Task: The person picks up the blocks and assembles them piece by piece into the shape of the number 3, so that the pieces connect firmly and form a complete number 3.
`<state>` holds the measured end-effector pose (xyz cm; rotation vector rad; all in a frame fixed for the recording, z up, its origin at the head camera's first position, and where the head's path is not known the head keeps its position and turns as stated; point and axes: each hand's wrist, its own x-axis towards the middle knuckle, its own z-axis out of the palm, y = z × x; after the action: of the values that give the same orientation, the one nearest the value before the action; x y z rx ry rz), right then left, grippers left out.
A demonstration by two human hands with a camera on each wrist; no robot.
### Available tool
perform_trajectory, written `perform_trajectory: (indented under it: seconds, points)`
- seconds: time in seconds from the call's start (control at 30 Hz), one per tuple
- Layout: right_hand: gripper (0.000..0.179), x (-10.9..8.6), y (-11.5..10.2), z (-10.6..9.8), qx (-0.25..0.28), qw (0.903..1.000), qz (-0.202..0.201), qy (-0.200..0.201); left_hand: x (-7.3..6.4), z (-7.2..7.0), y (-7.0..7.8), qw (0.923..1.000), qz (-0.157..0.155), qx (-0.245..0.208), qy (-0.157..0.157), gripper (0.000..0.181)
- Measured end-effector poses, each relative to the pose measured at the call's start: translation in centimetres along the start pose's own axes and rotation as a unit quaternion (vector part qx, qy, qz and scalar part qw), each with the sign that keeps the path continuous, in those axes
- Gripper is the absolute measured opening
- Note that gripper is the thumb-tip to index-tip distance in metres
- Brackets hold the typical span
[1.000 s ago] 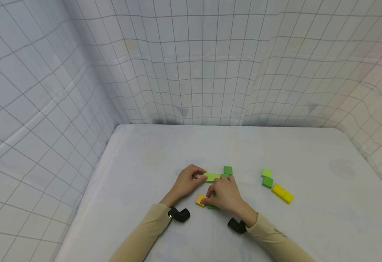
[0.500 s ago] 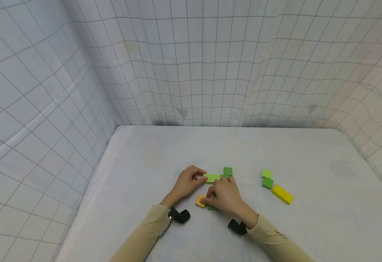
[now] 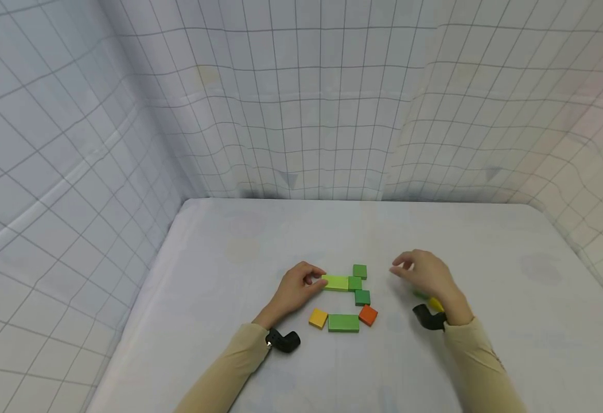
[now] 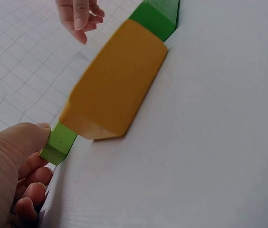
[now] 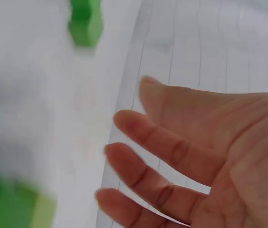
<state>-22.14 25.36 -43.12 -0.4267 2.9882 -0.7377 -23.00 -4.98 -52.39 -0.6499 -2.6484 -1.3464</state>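
Observation:
My left hand (image 3: pixel 293 289) holds the left end of a long light green block (image 3: pixel 336 283) between thumb and fingers, and the left wrist view shows the thumb (image 4: pixel 32 135) against it. Touching its right end is a small green block (image 3: pixel 355 283), with one green block (image 3: pixel 360 271) behind and another (image 3: pixel 362 297) in front. Nearer me lie an orange-yellow block (image 3: pixel 318 318), a long green block (image 3: pixel 343 323) and a red-orange block (image 3: pixel 368 315) in a row. My right hand (image 3: pixel 427 272) hovers over the table to the right, fingers loosely bent and holding nothing.
Under my right wrist, a yellow block (image 3: pixel 436 304) and a green block (image 3: pixel 421 294) are partly hidden. The white table (image 3: pixel 260 229) meets a hanging white grid-patterned cloth (image 3: pixel 332 115) at the back and sides.
My right hand has left the orange-yellow block and moved right and away from me, uncovering the long green and red-orange blocks. My left hand stays where it was.

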Motion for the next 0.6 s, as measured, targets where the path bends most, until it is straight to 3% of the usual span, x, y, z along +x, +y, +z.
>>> perform_trajectory:
  seconds: [0.17,0.33,0.6]
  points:
    - [0.043,-0.7,4.8,-2.2,0.017,0.9964,0.055,-0.063,-0.1,-0.1,-0.1,1.0000,0.000,0.001,0.000,0.020]
    - [0.048,-0.8,7.0,-2.2,0.074,0.9862,0.078,-0.125,-0.2,-0.1,-0.1,1.0000,-0.002,0.007,0.003,0.020]
    - [0.038,0.4,7.1,-0.6,0.100,0.9851,0.081,-0.115,0.1,0.0,0.1,1.0000,-0.003,0.006,0.001,0.020]
